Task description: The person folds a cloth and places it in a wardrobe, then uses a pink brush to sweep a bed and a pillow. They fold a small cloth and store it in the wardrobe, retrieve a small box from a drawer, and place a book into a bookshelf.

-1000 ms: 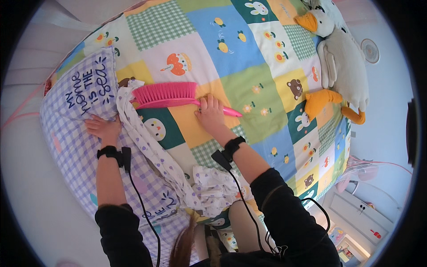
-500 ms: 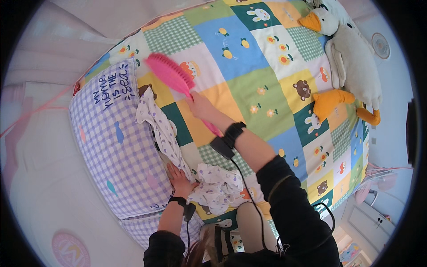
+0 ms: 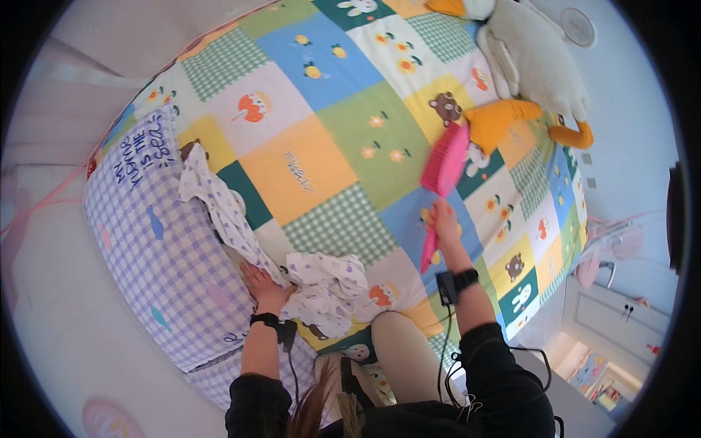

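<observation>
My right hand (image 3: 445, 223) is closed round the handle of a bright pink bed brush (image 3: 446, 160), its bristled head pointing away from me over the right half of the patchwork bedspread (image 3: 281, 171). My left hand (image 3: 264, 287) lies flat with fingers apart, pressing down at the side of a purple checked pillow (image 3: 157, 233). A long white spotted cloth (image 3: 226, 208) runs along the pillow from near its fingertips. Just right of that hand, a crumpled white cloth with the same sort of print (image 3: 328, 292) is bunched on the bedspread.
A large plush goose (image 3: 537, 62) with orange feet lies at the far right of the bed. A second checked pillow (image 3: 241, 372) sits near my knees. Cables hang from both wrist bands. A white cabinet (image 3: 606, 314) stands beyond the bed at right.
My right hand has swept the brush from the far left, near the pillow, across to the right side. My left hand stays pressed in place. The whole view has shifted slightly.
</observation>
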A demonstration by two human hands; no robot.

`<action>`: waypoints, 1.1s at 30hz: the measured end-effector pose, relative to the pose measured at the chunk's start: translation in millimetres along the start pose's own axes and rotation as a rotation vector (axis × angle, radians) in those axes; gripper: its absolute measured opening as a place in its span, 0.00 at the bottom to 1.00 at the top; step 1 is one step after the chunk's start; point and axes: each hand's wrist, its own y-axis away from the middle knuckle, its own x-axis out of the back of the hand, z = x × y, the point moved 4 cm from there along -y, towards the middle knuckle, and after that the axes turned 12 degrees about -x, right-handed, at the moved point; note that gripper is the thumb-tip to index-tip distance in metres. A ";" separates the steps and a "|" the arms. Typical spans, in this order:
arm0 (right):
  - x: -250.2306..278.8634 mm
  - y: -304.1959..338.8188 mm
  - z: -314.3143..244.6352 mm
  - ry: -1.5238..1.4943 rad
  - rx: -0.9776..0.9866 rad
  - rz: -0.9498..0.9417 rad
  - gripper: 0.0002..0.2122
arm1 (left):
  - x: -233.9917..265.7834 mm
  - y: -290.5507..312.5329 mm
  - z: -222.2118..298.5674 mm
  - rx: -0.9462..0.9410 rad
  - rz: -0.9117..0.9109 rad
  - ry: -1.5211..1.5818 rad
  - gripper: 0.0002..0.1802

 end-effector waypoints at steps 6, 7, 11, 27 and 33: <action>158.9 47.9 68.3 -0.244 0.150 0.284 0.12 | -11.9 -2.4 -8.4 -0.112 0.110 -0.072 0.63; 149.2 49.9 77.7 -0.183 0.171 0.263 0.13 | -6.8 -0.1 -7.7 -0.118 0.156 -0.071 0.57; 23.1 67.5 117.5 -0.239 -0.009 -0.445 0.06 | 39.9 40.7 21.5 -0.062 0.986 0.322 0.45; 451.6 131.1 163.3 -0.457 0.243 0.572 0.11 | -1.0 58.0 187.8 -0.228 0.486 0.072 0.69; 279.7 127.1 153.4 0.050 0.216 -0.098 0.12 | 0.1 57.7 195.7 -0.162 0.503 -0.006 0.71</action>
